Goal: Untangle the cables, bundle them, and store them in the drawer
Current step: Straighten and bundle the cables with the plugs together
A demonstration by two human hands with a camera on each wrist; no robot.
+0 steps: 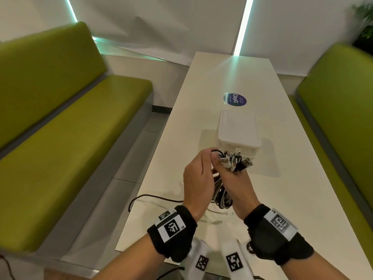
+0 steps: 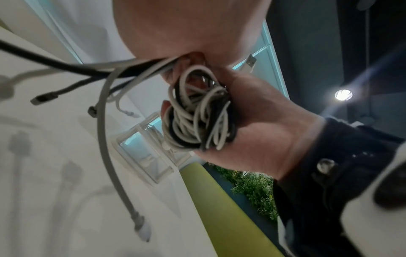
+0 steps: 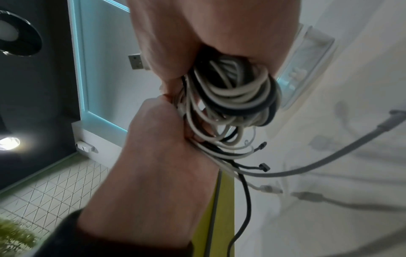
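Holding the black and white cable bunch [image 1: 230, 168] in both curled hands, just before the clear plastic drawer box [image 1: 238, 134].

White drawer box [image 1: 238, 134] stands just beyond the hands [image 1: 214, 178].

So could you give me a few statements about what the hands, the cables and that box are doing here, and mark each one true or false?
1. Both hands, left hand and right hand, grip the coiled bundle of white and black cables. True.
2. The white plastic drawer box sits on the green bench. False: it stands on the white table.
3. Every cable is coiled up. False: loose ends trail onto the table.
4. A round dark blue sticker lies beyond the box. True.
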